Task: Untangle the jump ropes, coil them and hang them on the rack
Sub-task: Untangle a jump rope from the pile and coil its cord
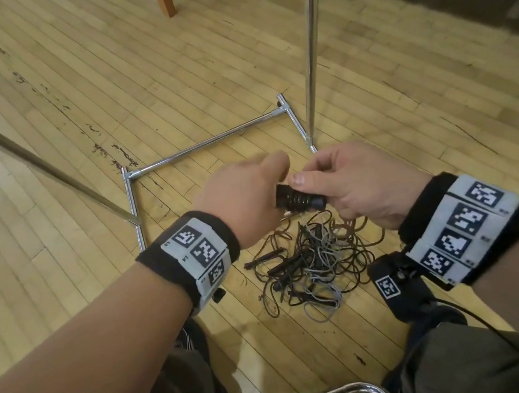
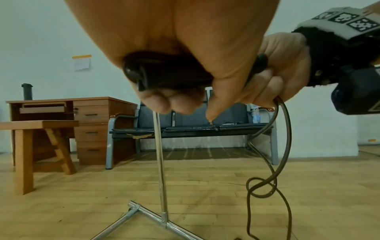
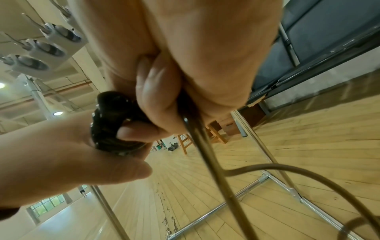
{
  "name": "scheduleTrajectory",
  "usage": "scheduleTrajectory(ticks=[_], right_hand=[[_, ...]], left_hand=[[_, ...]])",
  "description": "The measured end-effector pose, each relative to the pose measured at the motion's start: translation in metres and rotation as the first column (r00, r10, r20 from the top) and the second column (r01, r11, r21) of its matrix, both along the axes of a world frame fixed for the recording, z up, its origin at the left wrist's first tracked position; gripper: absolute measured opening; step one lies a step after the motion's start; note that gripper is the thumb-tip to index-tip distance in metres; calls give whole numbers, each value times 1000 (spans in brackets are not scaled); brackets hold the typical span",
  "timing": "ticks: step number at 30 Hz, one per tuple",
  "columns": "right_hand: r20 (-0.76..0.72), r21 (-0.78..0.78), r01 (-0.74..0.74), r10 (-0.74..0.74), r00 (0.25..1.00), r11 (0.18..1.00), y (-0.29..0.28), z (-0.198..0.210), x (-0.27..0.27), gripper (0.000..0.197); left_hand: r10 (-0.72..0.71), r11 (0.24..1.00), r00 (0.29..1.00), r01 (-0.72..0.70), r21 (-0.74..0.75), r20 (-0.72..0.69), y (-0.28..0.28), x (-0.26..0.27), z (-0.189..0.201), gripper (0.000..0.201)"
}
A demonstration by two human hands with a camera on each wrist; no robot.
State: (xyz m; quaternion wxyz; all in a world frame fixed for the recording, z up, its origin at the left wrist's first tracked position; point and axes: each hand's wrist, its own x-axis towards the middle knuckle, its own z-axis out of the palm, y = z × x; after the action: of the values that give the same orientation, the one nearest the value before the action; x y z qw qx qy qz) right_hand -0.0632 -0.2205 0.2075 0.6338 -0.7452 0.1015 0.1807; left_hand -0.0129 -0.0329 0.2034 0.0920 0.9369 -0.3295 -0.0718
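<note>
The left hand (image 1: 245, 198) and right hand (image 1: 347, 183) both grip one black handle (image 1: 299, 202) above the floor (image 1: 72, 123) — a brown rope (image 2: 281, 146) trails from it, loosely knotted. Beneath lies the tangled pile (image 1: 315, 265) of ropes, just inside the chrome rack (image 1: 209, 141) — its base on the boards.

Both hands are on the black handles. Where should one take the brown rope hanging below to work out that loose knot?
Judging by the left wrist view, pinch the brown rope just above the loose knot, from the side with the right hand; there the strand hangs free, off the tangled pile.
</note>
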Motion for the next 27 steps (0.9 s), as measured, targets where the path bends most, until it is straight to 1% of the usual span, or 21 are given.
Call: scheduleTrajectory(ticks=[1, 2, 3, 4, 5, 6, 7, 8, 9, 10, 11, 14, 16, 17, 19, 21, 22, 24, 26, 27], right_hand=[[25, -2, 30, -30, 999, 1000, -1, 1, 0, 56], [41, -5, 65, -64, 997, 998, -2, 1, 0, 53], [50, -2, 110, -110, 993, 994, -3, 1, 1, 48], [61, 5, 165, -165, 984, 986, -5, 1, 1, 41], [85, 5, 223, -223, 971, 975, -6, 0, 3, 33], [122, -14, 275, -271, 955, 961, -7, 0, 4, 29], [157, -45, 310, -299, 941, 950, -6, -2, 5, 27], [180, -77, 323, -305, 935, 943, -2, -2, 6, 28], [191, -100, 315, -292, 937, 944, 4, -4, 7, 29], [184, -103, 297, -276, 943, 949, 11, -4, 6, 30], [169, -85, 281, -264, 949, 956, 18, -6, 6, 30], [149, -108, 226, -209, 966, 968, 30, -5, 6, 29], [145, -118, 155, -137, 980, 981, 28, 1, 7, 26], [152, -153, 103, -80, 985, 983, 25, 5, 6, 24], [157, -248, -25, 65, 986, 969, 18, 12, 5, 22], [154, -376, -137, 208, 966, 916, 13, 17, 3, 20], [158, -446, -160, 253, 955, 881, 11, 18, 3, 20], [173, -571, -144, 290, 941, 808, 9, 18, 2, 20], [186, -647, -113, 299, 936, 754, 8, 17, 2, 25], [189, -664, -107, 305, 933, 740, 7, 16, 2, 27]], left_hand=[[34, 997, 998, -30, -75, 50, 4, 4, -3, 41], [99, 988, 994, -92, -122, 55, 8, 9, -4, 63], [197, 967, 980, -197, -159, -15, 13, 14, -4, 83], [309, 923, 938, -336, -190, -160, 17, 16, -3, 95], [385, 856, 852, -474, -208, -355, 18, 16, 0, 96], [385, 774, 715, -595, -219, -583, 16, 15, 1, 90], [285, 679, 531, -699, -223, -798, 10, 10, 2, 82], [121, 579, 337, -788, -210, -934, 3, 3, 4, 74], [-46, 498, 205, -844, -200, -978, -4, -4, 4, 67], [-160, 445, 149, -872, -206, -976, -10, -10, 4, 63], [-210, 410, 139, -886, -216, -968, -15, -13, 3, 61], [-206, 329, 153, -919, -216, -966, -19, -14, 4, 58], [-188, 316, 143, -928, -198, -972, -15, -10, 8, 53], [-181, 335, 143, -921, -198, -973, -12, -8, 10, 51], [-165, 415, 163, -883, -218, -973, -6, -6, 11, 47], [-136, 494, 216, -831, -256, -967, -2, -4, 11, 44], [-114, 519, 248, -811, -271, -962, -2, -4, 10, 42], [-58, 553, 307, -782, -287, -950, -3, -3, 9, 35], [-18, 570, 361, -763, -306, -933, -5, -2, 8, 27], [-14, 572, 377, -757, -317, -926, -5, -1, 8, 24]])
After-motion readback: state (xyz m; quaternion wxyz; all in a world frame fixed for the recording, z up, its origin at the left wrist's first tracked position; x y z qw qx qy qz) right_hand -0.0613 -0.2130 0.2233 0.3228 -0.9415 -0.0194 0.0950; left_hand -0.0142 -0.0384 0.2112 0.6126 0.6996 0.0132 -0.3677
